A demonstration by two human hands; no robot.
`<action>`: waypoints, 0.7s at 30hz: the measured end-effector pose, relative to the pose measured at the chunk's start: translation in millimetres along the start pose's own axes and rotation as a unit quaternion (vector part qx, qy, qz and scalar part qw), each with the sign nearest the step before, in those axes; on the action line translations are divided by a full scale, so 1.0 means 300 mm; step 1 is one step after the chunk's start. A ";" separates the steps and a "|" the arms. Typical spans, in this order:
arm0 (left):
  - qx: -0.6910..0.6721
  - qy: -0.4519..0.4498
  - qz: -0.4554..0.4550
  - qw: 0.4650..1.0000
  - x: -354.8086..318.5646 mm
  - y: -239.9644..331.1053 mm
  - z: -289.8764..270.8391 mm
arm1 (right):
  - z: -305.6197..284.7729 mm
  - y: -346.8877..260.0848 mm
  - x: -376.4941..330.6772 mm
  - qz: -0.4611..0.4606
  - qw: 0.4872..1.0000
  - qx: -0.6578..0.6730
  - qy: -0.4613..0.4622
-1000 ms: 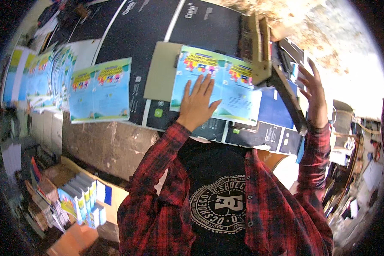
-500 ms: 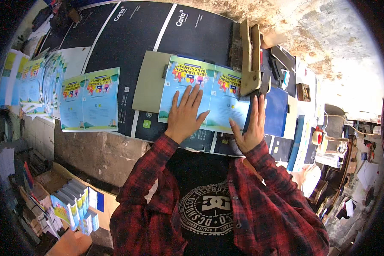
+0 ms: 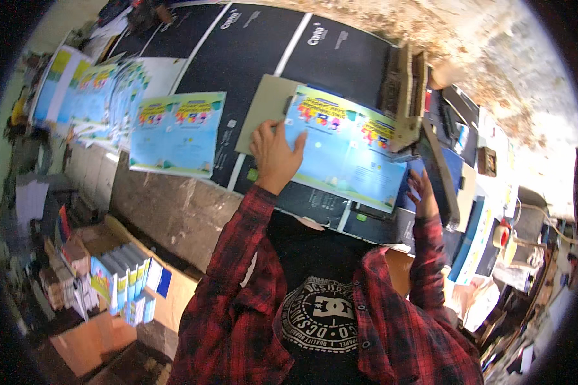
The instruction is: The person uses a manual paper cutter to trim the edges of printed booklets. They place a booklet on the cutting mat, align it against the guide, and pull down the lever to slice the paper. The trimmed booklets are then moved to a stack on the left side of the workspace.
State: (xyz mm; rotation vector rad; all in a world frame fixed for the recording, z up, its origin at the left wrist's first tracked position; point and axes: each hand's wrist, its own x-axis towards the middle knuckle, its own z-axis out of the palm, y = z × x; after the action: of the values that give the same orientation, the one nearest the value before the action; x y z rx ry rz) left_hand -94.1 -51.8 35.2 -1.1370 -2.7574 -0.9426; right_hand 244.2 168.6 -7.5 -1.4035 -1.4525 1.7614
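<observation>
A light blue printed cover sheet (image 3: 331,144) with a fold line down its middle lies on a grey board (image 3: 259,109) and dark table covering. My left hand (image 3: 277,156) is at its left edge, fingers bent but apart, thumb over the sheet. Beside the right edge of the sheet is my right hand (image 3: 424,194), slightly blurred, its fingers apart and nothing visible in them. A long black bar (image 3: 440,170) stands just right of that hand, running from a worn beige metal device (image 3: 408,96) whose front end is over the sheet's upper right corner.
Another blue printed sheet (image 3: 176,135) lies to the left, beside a fanned pile of similar sheets (image 3: 112,96). Bound booklets (image 3: 125,276) stand in a box at lower left. A tape roll (image 3: 501,235) is at right. A rough wall rises behind the table.
My left hand has slid from the middle of the sheet to its left edge. My right hand has come off the sheet's right side. The black bar now shows clear of my hand. The view has shifted.
</observation>
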 end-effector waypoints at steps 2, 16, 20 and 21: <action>-0.106 -0.063 -0.070 0.990 -0.017 -0.045 -0.039 | 0.205 -0.046 -0.191 -0.063 0.998 -0.008 0.025; -0.179 -0.062 -0.288 0.939 0.336 -1.114 -0.680 | -0.109 -0.004 -0.405 -0.185 0.976 -0.093 0.062; 0.117 -0.216 -0.254 0.935 0.370 -1.521 -0.896 | -0.234 -0.109 -0.398 -0.195 0.899 -0.313 0.237; 0.241 -0.024 -0.178 0.954 0.336 -1.566 -1.060 | -0.343 -0.070 -0.340 -0.198 0.877 -0.347 0.267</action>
State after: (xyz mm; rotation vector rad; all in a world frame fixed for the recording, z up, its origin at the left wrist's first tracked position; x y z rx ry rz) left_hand -537.0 -418.4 71.3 -0.6062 -3.0367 -0.2093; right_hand 369.3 136.6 61.4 -1.5818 -1.9310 0.5240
